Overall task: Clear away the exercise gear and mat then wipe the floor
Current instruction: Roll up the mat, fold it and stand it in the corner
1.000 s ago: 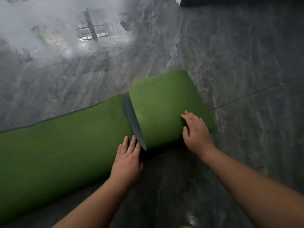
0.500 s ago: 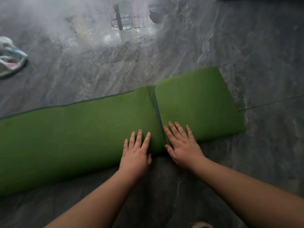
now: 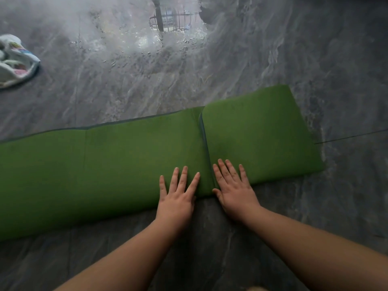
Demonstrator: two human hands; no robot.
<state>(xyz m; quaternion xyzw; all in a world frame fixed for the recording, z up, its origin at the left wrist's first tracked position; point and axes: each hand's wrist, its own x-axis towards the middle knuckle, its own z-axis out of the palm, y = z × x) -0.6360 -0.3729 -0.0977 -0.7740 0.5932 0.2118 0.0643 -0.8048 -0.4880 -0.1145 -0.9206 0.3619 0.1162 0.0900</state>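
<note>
Both hands lie flat, palms down, on the green exercise mat (image 3: 136,164), fingers straight and spread, gripping nothing. The left hand (image 3: 177,198) presses on the single flat layer of the mat, its fingertips (image 3: 184,170) pointing away from the person and its heel at the mat's near edge. The right hand (image 3: 235,190) sits just beside it, resting on the folded-over end section (image 3: 260,139), with its thumb lying along the near corner of the fold's edge. The two hands are close together but apart, one on each side of the grey-blue edge line (image 3: 204,139) where the folded flap ends.

The mat runs across the scene from the left border to a rounded fold on the right, lying flat on the grey marbled floor (image 3: 325,59). A faint crease (image 3: 84,148) crosses the mat well to the left of the hands.

On the far left of the floor, well apart from the mat, lies a white item with coloured markings (image 3: 16,61), perhaps a shoe or a bag; it is too blurred to tell. The far part of the floor shows a bright reflection of a railing (image 3: 170,22). A thin tile joint (image 3: 352,137) runs off to the right of the mat's fold.
</note>
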